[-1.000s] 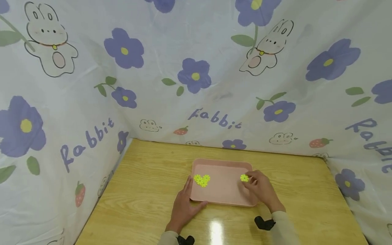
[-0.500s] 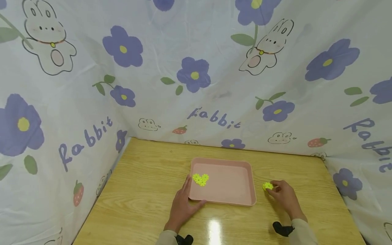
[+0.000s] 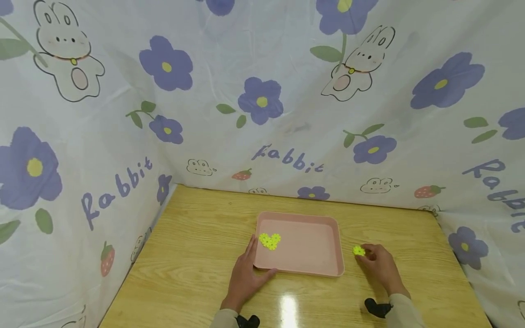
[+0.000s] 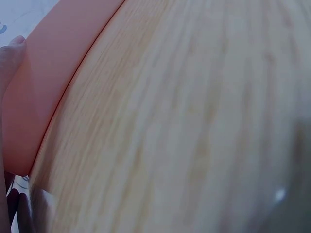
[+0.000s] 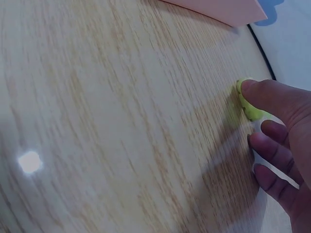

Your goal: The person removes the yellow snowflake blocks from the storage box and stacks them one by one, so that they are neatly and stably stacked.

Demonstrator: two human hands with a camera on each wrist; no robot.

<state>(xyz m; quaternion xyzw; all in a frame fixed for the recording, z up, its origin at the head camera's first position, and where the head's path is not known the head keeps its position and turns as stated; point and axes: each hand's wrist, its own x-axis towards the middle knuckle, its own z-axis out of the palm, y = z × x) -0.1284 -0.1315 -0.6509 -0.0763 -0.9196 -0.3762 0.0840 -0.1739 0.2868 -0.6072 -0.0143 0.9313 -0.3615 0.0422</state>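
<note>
In the head view, my left hand (image 3: 244, 277) rests at the front left corner of a shallow pink tray (image 3: 305, 269), its fingers straight along the left side and its thumb at the front edge. Inside the tray, at the left, lies a small cluster of yellow flower-shaped pieces (image 3: 270, 241). To the right of the tray, my right hand (image 3: 384, 267) pinches a yellow flower-shaped piece (image 3: 358, 251) low over the table. Seen from the right wrist, the thumb (image 5: 272, 97) covers part of that piece, and the other fingers curl below it.
A wood-grain table (image 3: 184, 246) carries the tray. White cloth (image 3: 213, 114) printed with rabbits and purple flowers rises behind and along both sides. Bright light reflects off the table in front of the tray.
My right hand has moved from over the tray's right end to the table right of it, carrying a yellow flower-shaped piece. The left hand and tray have stayed put.
</note>
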